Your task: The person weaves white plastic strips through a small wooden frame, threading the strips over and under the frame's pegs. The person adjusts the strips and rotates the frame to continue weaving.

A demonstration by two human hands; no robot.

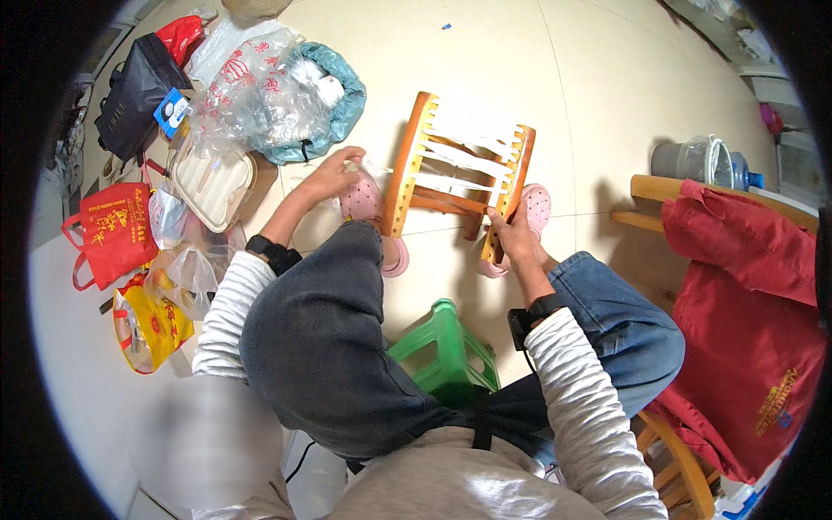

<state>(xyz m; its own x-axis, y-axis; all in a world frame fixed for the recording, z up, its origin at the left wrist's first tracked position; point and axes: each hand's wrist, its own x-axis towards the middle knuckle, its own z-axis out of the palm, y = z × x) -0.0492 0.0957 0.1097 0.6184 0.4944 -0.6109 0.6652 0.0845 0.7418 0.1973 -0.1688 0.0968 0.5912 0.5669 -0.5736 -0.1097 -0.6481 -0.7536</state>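
A small wooden folding stool frame [406, 169] stands on the floor between my feet. White strips [465, 156] run across between its two notched side rails, with gaps at the near end. My right hand [517, 237] grips the near end of the right-hand rail [525, 146], its thumb on top. Left of the frame, my left hand [335, 175] is raised over the left pink clog [361, 198], fingers bent. Something thin and pale, apparently a strip end, shows between its thumb and fingers; glare blurs its course toward the frame.
A green plastic stool [439, 351] stands between my legs. To the left lie plastic bags [260, 97], a lidded beige box [214, 175], a black bag [140, 97] and a red bag [120, 227]. At right are a wooden chair draped with red cloth [741, 351] and a lined grey bin [689, 159].
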